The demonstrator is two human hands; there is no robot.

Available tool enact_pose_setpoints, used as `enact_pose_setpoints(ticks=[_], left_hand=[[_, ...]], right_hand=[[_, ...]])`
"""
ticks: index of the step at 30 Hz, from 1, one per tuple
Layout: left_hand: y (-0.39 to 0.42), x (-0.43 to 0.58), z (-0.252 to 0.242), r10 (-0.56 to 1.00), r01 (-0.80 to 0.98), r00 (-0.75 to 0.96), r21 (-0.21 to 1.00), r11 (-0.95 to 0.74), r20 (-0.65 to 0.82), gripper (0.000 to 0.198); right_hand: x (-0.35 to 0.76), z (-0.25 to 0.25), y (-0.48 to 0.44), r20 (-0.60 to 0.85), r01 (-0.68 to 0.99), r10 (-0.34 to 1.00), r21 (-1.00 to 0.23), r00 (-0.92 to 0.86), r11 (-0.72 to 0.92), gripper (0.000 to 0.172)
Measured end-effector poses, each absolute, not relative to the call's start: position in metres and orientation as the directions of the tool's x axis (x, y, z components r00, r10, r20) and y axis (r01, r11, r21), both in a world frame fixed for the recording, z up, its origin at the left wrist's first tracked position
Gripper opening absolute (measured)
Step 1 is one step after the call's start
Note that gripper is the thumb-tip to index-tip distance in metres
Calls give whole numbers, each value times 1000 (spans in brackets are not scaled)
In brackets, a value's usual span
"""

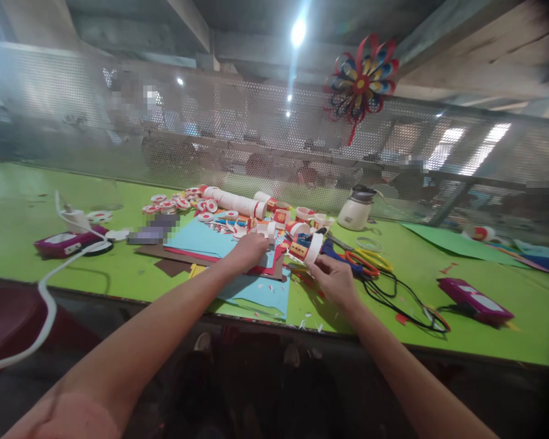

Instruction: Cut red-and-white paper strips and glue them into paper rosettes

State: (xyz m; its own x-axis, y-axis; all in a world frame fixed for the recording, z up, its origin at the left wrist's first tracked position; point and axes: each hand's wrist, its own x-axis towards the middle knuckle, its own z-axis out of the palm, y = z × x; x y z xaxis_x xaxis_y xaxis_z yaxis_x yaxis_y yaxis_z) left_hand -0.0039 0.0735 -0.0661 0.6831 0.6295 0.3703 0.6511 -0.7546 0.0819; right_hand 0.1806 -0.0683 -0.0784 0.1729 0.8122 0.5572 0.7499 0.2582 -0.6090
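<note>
My right hand (335, 281) is closed round a small white paper cup piece with a red and yellow label (307, 249), held just above the green table (485, 292). My left hand (249, 250) reaches further forward, fingers curled down onto the pile of small white and red paper pieces (265, 229) lying on blue and red paper sheets (201, 239). What the left fingers grip, if anything, is hidden.
Scissors with orange and yellow handles (366, 261) and a black cord lie right of my hands. A white glue pot (355, 210) stands behind. Purple phone-like boxes (474, 300) (64, 242) sit at both sides. A white cable (50, 292) trails left. Mesh fence behind; paper pinwheel (362, 79) hangs above.
</note>
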Motion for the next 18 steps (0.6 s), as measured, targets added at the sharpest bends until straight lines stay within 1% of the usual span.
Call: enact_pose_setpoints(ticks=[3, 4, 5, 7, 9, 10, 11, 12, 14, 16, 18], left_hand=[[77, -14, -56, 649, 670, 627, 127, -732, 431, 25], [77, -17, -52, 665, 673, 599, 170, -720, 446, 23], [76, -21, -47, 690, 667, 564, 243, -704, 454, 21], [72, -27, -40, 774, 576, 468, 517, -633, 426, 18], [62, -32, -35, 851, 364, 395, 791, -491, 347, 18], [56, -34, -34, 879, 249, 376, 882, -400, 293, 19], [49, -36, -32, 901, 139, 362, 942, -305, 238, 19], [42, -38, -32, 902, 37, 383, 973, -228, 197, 18], [28, -40, -30, 891, -84, 436, 992, -99, 126, 19], [16, -40, -30, 861, -162, 500, 987, -15, 95, 20], [6, -38, -30, 839, -203, 540, 978, 49, 71, 20]], right_hand=[[177, -72, -66, 527, 773, 841, -581, 121, 253, 30], [176, -70, -65, 514, 776, 851, -577, 104, 254, 29], [174, -66, -63, 501, 779, 861, -574, 87, 254, 28], [171, -60, -59, 470, 780, 880, -573, 62, 251, 27], [169, -55, -56, 442, 779, 896, -579, 51, 241, 28], [169, -53, -55, 430, 778, 901, -583, 52, 234, 29], [169, -52, -54, 423, 777, 905, -587, 56, 226, 29], [170, -51, -54, 419, 775, 906, -592, 65, 219, 29], [174, -49, -56, 418, 770, 904, -605, 91, 202, 26], [179, -48, -60, 419, 762, 899, -622, 129, 180, 24], [185, -45, -66, 415, 753, 894, -639, 167, 156, 25]])
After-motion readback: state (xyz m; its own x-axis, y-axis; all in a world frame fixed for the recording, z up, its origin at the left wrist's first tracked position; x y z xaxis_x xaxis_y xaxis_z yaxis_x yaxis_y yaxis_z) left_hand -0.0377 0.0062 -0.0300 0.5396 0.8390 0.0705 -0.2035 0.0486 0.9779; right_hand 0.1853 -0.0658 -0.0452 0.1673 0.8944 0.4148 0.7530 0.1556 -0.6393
